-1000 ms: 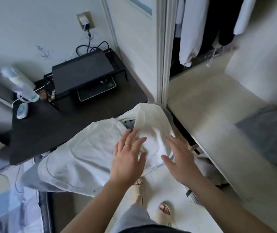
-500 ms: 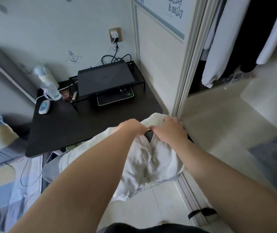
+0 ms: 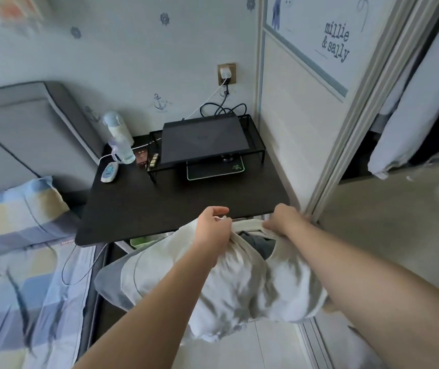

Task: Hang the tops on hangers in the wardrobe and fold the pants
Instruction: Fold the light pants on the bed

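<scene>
bedrm, black desk | L hand pinches white top | R hand grips it too, fingers curled

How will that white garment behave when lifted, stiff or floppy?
Probably floppy: the white garment sags in deep folds below where the left hand and right hand grip its edge. Likely light, since two small grips seem to hold it up.

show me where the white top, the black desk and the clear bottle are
white top (image 3: pixel 253 286): head view, on the bunched fabric at its middle
black desk (image 3: pixel 165 206): head view, on the bare middle of its top
clear bottle (image 3: pixel 121 147): head view, on its body
</scene>
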The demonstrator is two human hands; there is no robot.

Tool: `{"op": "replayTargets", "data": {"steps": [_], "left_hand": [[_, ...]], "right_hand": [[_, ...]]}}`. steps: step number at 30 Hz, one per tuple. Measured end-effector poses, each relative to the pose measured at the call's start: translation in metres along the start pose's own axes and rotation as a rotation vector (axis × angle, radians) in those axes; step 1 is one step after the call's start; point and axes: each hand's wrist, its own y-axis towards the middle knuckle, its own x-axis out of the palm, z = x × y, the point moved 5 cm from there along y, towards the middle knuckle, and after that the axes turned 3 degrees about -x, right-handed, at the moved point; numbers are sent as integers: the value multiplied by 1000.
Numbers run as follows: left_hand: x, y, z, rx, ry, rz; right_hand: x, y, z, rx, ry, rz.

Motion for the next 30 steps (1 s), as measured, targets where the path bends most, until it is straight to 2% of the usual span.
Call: {"op": "replayTargets", "data": {"steps": [2,4,7,9,15,18,24,30], "left_hand": [[-10,-7,-5,-36,-162,19],[-19,-11,-12,-159,-451,21],[-27,-22,-22,-391,-772,-83],[-35,-32,-22,-421,-837,-175],[-88,-60,-17,-346,-733,-376],[-142,-72,-19,-273,-744,-401],[-293,-103,-7,52,-886,-254],[-480,-142,-23,288,-964,-7]], "right_hand": [[2,8,-2,-48,38,14],[-6,9,-3,-109,141,100],[-27,-15,-1,-223,527,288],[-40,-45,-1,-311,732,372],[-63,-152,-33,-611,864,517],[-76,-210,-73,-717,891,558],[-77,-314,-198,-911,974,478],[-39,-403,-349,-1067,1049,315]]}}
